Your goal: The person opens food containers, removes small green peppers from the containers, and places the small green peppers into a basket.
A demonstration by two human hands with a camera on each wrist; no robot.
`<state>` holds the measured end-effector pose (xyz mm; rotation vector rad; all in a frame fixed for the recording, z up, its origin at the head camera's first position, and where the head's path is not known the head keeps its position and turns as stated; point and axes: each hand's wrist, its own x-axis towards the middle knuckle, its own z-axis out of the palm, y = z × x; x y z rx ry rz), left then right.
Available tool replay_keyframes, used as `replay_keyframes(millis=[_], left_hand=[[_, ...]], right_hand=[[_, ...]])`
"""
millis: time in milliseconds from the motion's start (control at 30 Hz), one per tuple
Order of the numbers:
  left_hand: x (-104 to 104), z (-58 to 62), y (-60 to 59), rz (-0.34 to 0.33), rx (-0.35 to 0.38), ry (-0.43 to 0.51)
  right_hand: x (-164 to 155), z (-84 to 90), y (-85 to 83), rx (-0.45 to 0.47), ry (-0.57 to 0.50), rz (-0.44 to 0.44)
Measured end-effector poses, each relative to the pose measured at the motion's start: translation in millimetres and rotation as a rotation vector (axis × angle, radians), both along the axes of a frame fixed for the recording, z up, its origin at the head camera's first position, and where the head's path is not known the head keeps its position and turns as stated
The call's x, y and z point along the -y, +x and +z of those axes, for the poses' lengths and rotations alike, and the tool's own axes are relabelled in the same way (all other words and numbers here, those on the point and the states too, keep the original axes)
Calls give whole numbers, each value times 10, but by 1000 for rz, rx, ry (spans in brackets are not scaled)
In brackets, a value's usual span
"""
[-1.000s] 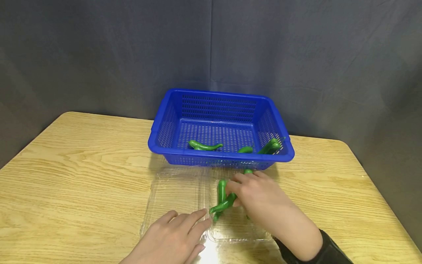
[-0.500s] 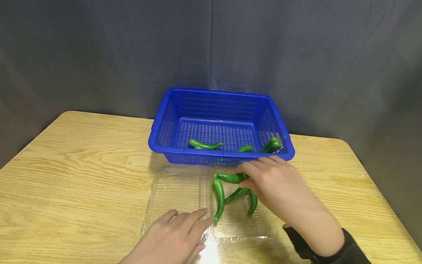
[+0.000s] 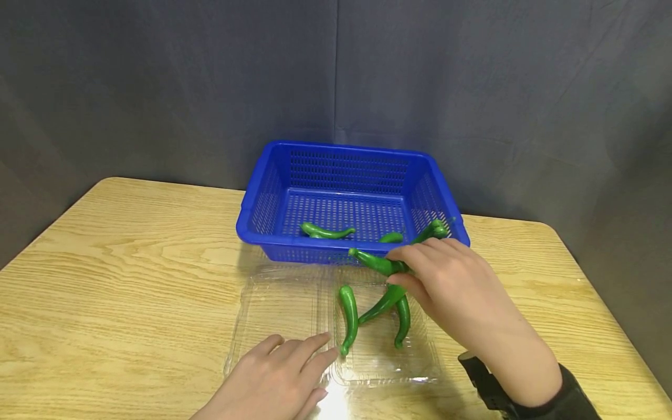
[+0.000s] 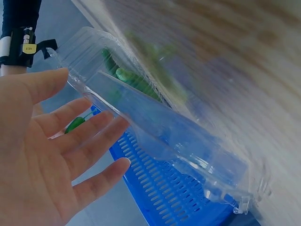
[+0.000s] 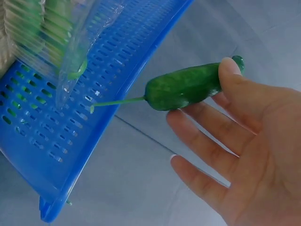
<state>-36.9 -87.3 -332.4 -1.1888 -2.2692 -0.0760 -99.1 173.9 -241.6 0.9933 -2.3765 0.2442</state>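
My right hand (image 3: 455, 289) pinches a green chili pepper (image 3: 374, 261) between thumb and fingers, raised over the far side of a clear plastic clamshell box (image 3: 380, 368). In the right wrist view, this pepper's thin stem points away from the fingers. Three peppers show in the box's right half: a curved one (image 3: 349, 318) at left, a slanted one (image 3: 382, 304), and another (image 3: 402, 324) at right, partly covered. My left hand (image 3: 275, 373) lies with fingers extended at the box's middle fold, over the near part of its lid half (image 3: 283, 303).
A blue perforated basket (image 3: 338, 240) stands just behind the box. Inside it lie several green peppers (image 3: 328, 232), partly hidden by the front wall. The wooden table (image 3: 131, 291) reaches back to a dark grey curtain (image 3: 210, 87).
My right hand has risen and moved back and to the right with the pepper, which has turned. Peppers in the box have shifted and show more. The left hand has stayed put.
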Motion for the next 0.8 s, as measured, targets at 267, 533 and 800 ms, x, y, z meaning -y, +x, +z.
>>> replay_keyframes(millis=[267, 533, 800], left_hand=[[4, 2, 2, 1, 4, -3], [16, -14, 6, 3, 25, -36], [18, -10, 10, 7, 43, -45]], right_hand=[[-16, 13, -44, -61, -50, 42], [-35, -4, -118, -124, -102, 78], [-94, -12, -162, -79, -107, 43]])
